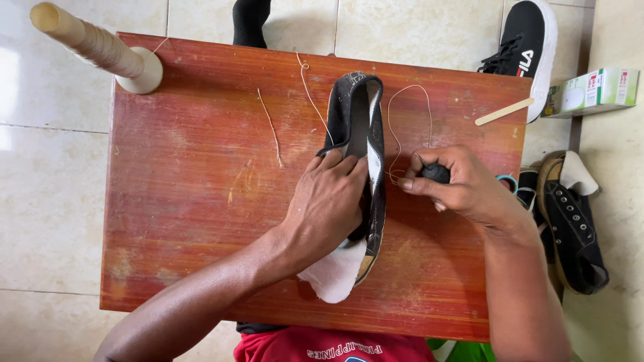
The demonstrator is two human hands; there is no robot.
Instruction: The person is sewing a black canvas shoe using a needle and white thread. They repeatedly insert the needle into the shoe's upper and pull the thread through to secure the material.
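A black canvas shoe (355, 114) with a white lining lies on its side on the reddish wooden table (188, 201). My left hand (329, 201) presses on the shoe's middle, fingers curled over its upper edge. Just right of the shoe, my right hand (456, 184) grips a small black-handled tool (435, 172), its tip pointing at the sole's edge. A pale thread (409, 114) loops from that spot up across the table. A white insole piece (335, 275) sticks out beneath the shoe's near end.
A cone-shaped thread spool (94, 47) lies at the table's far left corner. A flat wooden stick (503, 111) rests at the far right edge. Loose thread bits (272, 127) lie mid-table. On the tiled floor are a black-and-white sneaker (530, 47), a black shoe (570, 221) and a small box (594, 90).
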